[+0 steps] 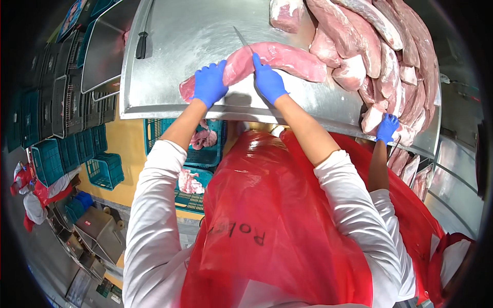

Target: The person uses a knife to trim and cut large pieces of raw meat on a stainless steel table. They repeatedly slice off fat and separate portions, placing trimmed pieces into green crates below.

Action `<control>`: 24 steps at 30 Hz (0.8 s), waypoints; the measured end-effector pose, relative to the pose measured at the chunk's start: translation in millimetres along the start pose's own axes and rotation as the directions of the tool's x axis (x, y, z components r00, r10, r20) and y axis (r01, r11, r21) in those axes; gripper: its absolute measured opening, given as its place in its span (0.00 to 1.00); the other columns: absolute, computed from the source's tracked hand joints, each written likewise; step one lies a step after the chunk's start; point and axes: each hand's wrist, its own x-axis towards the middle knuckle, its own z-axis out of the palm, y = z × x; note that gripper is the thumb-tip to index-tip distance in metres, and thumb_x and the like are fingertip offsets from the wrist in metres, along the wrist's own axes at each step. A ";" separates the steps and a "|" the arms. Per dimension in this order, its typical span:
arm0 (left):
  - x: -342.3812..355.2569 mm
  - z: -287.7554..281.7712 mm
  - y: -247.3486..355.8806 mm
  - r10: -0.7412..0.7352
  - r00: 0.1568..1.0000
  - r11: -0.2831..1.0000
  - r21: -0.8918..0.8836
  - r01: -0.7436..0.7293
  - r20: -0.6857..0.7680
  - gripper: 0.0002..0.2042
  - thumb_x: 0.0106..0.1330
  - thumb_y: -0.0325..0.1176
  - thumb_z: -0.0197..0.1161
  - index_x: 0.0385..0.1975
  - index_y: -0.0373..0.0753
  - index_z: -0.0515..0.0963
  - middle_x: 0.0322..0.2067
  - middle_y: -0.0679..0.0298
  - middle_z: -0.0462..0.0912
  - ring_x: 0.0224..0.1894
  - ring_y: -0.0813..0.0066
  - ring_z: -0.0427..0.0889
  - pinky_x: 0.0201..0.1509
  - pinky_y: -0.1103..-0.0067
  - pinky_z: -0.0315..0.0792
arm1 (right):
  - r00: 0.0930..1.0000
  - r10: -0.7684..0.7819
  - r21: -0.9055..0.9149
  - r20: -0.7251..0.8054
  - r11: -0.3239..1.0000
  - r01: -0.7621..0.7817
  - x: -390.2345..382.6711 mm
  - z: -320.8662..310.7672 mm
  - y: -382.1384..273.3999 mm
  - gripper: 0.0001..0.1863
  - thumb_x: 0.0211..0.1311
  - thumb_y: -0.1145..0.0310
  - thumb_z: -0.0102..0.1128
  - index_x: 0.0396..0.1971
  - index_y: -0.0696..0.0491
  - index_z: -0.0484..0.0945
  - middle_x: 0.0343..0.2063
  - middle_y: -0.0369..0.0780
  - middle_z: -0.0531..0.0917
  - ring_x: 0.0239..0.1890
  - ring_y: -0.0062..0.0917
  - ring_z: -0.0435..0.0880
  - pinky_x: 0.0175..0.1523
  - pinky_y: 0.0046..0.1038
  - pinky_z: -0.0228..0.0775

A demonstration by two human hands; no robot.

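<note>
A long pink pork loin (pixel 298 60) lies crosswise near the front edge of the steel table (pixel 179 31). My left hand (pixel 209 86), in a blue glove, grips the loin close to its left end. In my right hand (pixel 269 82), also blue-gloved, is a knife (pixel 241 38). Its blade crosses over the loin and points away to the far left. My right index finger stretches along the knife, and the handle is mostly hidden under the hand. Pale scraps or fat cling to the loin's near side.
More pork loins (pixel 359 41) are heaped at the right. A second knife (pixel 141 43) lies at the table's left. A co-worker's gloved hand (pixel 387 127) touches meat at the right. Below the table, a teal crate (pixel 209 156) holds meat pieces; other crates (pixel 105 171) stand left.
</note>
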 end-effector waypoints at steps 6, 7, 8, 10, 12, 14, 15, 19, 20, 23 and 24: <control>30.0 2.7 -29.4 -0.343 0.939 0.913 -0.222 0.341 0.031 0.37 0.55 0.54 0.66 0.65 0.44 0.68 0.54 0.47 0.79 0.55 0.48 0.80 0.59 0.58 0.74 | 0.952 0.147 0.002 0.269 0.988 -0.153 -71.8 -31.0 -28.4 0.33 0.70 0.65 0.47 0.73 0.51 0.53 0.27 0.57 0.82 0.29 0.53 0.82 0.39 0.52 0.75; 32.9 1.7 -28.3 -0.359 0.932 0.896 -0.264 0.358 0.046 0.37 0.56 0.53 0.66 0.65 0.43 0.69 0.53 0.46 0.80 0.55 0.47 0.80 0.58 0.59 0.74 | 0.948 0.172 -0.005 0.268 0.984 -0.177 -81.9 -34.6 -29.3 0.33 0.70 0.64 0.47 0.73 0.51 0.53 0.27 0.57 0.81 0.29 0.53 0.82 0.38 0.52 0.75; 36.1 -1.6 -29.5 -0.374 0.926 0.879 -0.297 0.374 0.059 0.36 0.56 0.53 0.66 0.65 0.43 0.69 0.53 0.45 0.80 0.55 0.47 0.80 0.58 0.60 0.75 | 0.948 0.174 0.011 0.267 0.983 -0.183 -91.0 -37.4 -27.8 0.33 0.70 0.66 0.50 0.73 0.50 0.53 0.26 0.57 0.81 0.28 0.53 0.82 0.36 0.51 0.74; 42.7 -8.2 -32.6 -0.393 0.915 0.843 -0.363 0.398 0.089 0.36 0.57 0.52 0.66 0.65 0.42 0.69 0.52 0.44 0.81 0.55 0.47 0.81 0.58 0.61 0.75 | 0.949 0.169 0.039 0.266 0.982 -0.186 -112.9 -45.8 -24.4 0.34 0.69 0.67 0.51 0.73 0.50 0.54 0.26 0.57 0.81 0.28 0.53 0.82 0.36 0.51 0.74; 47.7 -8.3 -40.9 -0.404 0.907 0.806 -0.422 0.415 0.120 0.36 0.58 0.51 0.64 0.65 0.39 0.69 0.51 0.44 0.82 0.55 0.48 0.81 0.58 0.62 0.75 | 0.925 0.199 0.024 0.323 0.975 -0.219 -128.0 -57.4 -26.9 0.34 0.68 0.70 0.52 0.73 0.51 0.54 0.28 0.58 0.81 0.30 0.53 0.82 0.37 0.51 0.73; 55.4 23.4 -95.0 -0.364 0.925 0.648 -0.684 0.335 0.108 0.36 0.58 0.49 0.64 0.64 0.35 0.69 0.48 0.46 0.83 0.53 0.49 0.82 0.57 0.65 0.76 | 0.961 0.118 0.097 0.250 0.985 -0.146 -137.8 -61.9 -26.2 0.34 0.69 0.69 0.53 0.73 0.50 0.55 0.28 0.57 0.81 0.30 0.52 0.81 0.38 0.48 0.73; 57.2 32.0 -113.5 -0.343 0.934 0.542 -0.790 0.286 0.103 0.35 0.58 0.48 0.64 0.63 0.33 0.69 0.47 0.47 0.84 0.52 0.50 0.82 0.57 0.66 0.76 | 0.973 0.080 0.132 0.217 0.985 -0.111 -145.4 -63.8 -23.4 0.33 0.69 0.68 0.53 0.73 0.50 0.56 0.28 0.56 0.81 0.30 0.51 0.81 0.38 0.47 0.72; -18.7 2.6 -117.0 -0.261 0.861 -0.287 -0.886 0.363 0.437 0.33 0.60 0.48 0.65 0.60 0.31 0.71 0.52 0.54 0.79 0.51 0.62 0.80 0.58 0.69 0.75 | 0.891 0.202 0.351 0.408 0.866 -0.356 -163.4 -101.3 -22.3 0.30 0.71 0.64 0.54 0.71 0.49 0.62 0.42 0.57 0.83 0.43 0.52 0.83 0.50 0.43 0.74; -48.0 -24.9 -87.9 -0.284 0.866 -0.357 -0.884 0.304 0.412 0.34 0.61 0.48 0.65 0.62 0.31 0.69 0.53 0.54 0.78 0.54 0.63 0.78 0.61 0.69 0.73 | 0.903 0.237 0.350 0.358 0.862 -0.365 -178.9 -103.9 -18.4 0.30 0.71 0.64 0.55 0.72 0.47 0.62 0.41 0.57 0.83 0.39 0.49 0.84 0.48 0.42 0.74; -102.3 -21.0 -52.9 -0.262 0.840 -0.635 -0.741 0.220 0.475 0.31 0.64 0.45 0.63 0.65 0.38 0.69 0.57 0.59 0.76 0.59 0.66 0.74 0.65 0.72 0.68 | 0.908 0.378 0.283 0.181 0.864 -0.416 -233.7 -113.9 -4.4 0.29 0.74 0.64 0.52 0.72 0.50 0.61 0.48 0.54 0.84 0.44 0.41 0.87 0.47 0.35 0.77; -122.8 -19.7 -44.7 -0.332 0.886 -0.665 -0.746 0.023 0.323 0.31 0.64 0.43 0.61 0.66 0.38 0.67 0.58 0.57 0.76 0.61 0.63 0.74 0.67 0.70 0.68 | 0.899 0.418 0.286 0.126 0.853 -0.437 -246.6 -107.8 1.8 0.29 0.74 0.65 0.52 0.72 0.50 0.61 0.45 0.53 0.85 0.39 0.34 0.87 0.44 0.33 0.77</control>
